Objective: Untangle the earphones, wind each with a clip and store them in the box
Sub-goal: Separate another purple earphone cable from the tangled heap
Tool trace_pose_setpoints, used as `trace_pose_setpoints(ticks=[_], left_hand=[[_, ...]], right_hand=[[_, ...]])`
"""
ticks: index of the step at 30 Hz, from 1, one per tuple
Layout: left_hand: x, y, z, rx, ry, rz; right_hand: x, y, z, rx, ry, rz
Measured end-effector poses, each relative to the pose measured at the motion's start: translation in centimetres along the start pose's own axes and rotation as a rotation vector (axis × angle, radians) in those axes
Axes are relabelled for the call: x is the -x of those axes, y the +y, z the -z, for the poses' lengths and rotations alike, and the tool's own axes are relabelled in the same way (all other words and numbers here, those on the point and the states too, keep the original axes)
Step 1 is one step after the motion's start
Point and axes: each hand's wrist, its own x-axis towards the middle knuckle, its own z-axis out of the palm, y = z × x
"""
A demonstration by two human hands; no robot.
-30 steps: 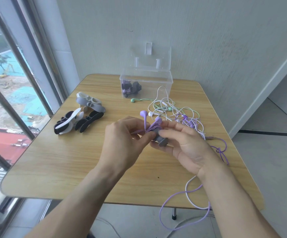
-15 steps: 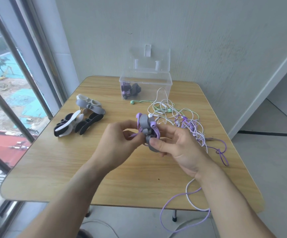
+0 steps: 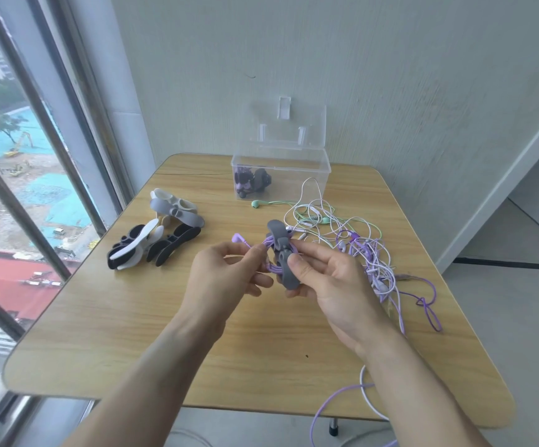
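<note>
Left hand: the left hand point(image 3: 226, 279) pinches the purple earphone cable point(image 3: 269, 253) between thumb and forefinger, just at 9 o'clock of the clip; one purple earbud point(image 3: 237, 237) sticks out above its fingers.
Right hand: the right hand point(image 3: 332, 282) grips the grey clip point(image 3: 284, 256), thumb pressed on its lower half, the other fingers curled behind it.
Clip: held above the counter point(image 3: 132, 333), upright, with purple cable coiled around its middle.
Tangle: a heap of white, green and purple earphones point(image 3: 352, 240) lies on the counter at 3 o'clock of the hands; loops hang over the near edge.
Box: the clear box point(image 3: 281, 175), lid up, stands at 12 o'clock by the wall, one wound bundle point(image 3: 252, 183) inside.
Spare clips: a pile of grey, black and white clips point(image 3: 161, 233) lies at 10 o'clock.
</note>
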Motion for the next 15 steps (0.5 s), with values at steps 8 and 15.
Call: trace_pose_setpoints(ticks=[8,15], left_hand=[[0.1,-0.1,0.6,-0.371,-0.072,-0.155],[0.0,-0.1,0.9,-0.337,-0.219,-0.219]], right_hand=[[0.2,-0.1,0.4,0.195,-0.103,0.042],[0.1,-0.8,1.3,0.09,-0.173,-0.056]])
